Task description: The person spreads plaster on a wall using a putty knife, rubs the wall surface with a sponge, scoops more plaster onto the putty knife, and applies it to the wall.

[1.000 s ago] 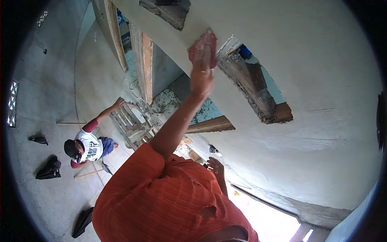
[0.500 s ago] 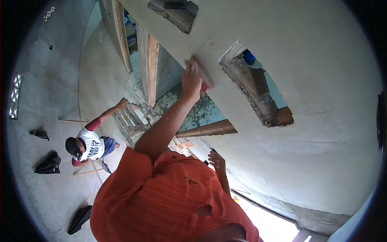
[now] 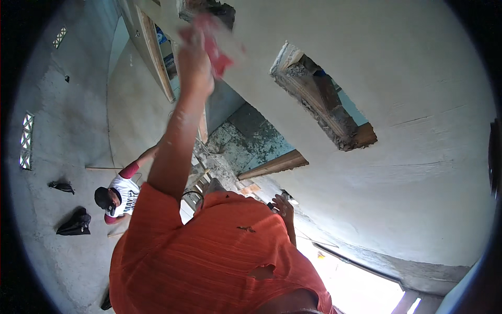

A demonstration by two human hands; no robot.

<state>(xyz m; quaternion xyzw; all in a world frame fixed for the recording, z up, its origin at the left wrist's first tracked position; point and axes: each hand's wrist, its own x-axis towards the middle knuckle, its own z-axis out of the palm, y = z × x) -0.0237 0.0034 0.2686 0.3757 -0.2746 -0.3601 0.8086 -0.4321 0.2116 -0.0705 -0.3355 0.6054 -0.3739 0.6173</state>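
Observation:
My left hand (image 3: pixel 194 65) is raised high, wrapped round a red hand float (image 3: pixel 212 42), both motion-blurred. The float is against or just over the pale plastered wall (image 3: pixel 413 78), beside the upper cut opening (image 3: pixel 226 11); contact is unclear. To its right, a larger rough-edged opening (image 3: pixel 319 102) shows grey mortar and brown boards. Low beside my orange shirt, my right hand (image 3: pixel 284 206) has its fingers apart, with a small dark item by it that I cannot make out clearly.
A person (image 3: pixel 120 193) in a cap and white-and-maroon top is below left, near a partly hidden slatted wooden piece (image 3: pixel 201 186). Dark bags (image 3: pixel 73 225) lie on the grey floor. A doorway with wooden edging (image 3: pixel 157 57) stands upper left; a bright opening (image 3: pixel 355 282) is lower right.
My left hand and float dipped half a second ago and have since swept up and leftward. The view has shifted slightly, and my arm now hides more of the other person.

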